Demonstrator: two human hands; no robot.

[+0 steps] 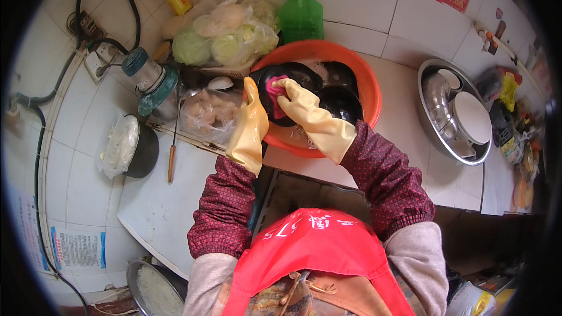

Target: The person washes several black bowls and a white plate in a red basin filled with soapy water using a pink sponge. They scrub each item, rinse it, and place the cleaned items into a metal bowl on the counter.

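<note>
Both my hands wear cream rubber gloves over an orange-red plastic basin (373,96) holding black bowls and cloudy water. My left hand (252,118) grips the left rim of a tilted black bowl (287,120), its thumb pointing up; the fingers are hidden. In my right hand (303,103) is a bunched pink cloth (275,92), pressed against the inside of that bowl. Behind and to the right, more black bowls (341,98) lie against one another in the basin.
Right of the basin stands a steel bowl (432,134) with dishes inside. A green plastic jug (303,15) and bagged cabbages (219,44) are behind. At left are a bag of food (210,114), a wooden-handled tool (171,164), a blender-like appliance (151,77) and a dark pot (147,149).
</note>
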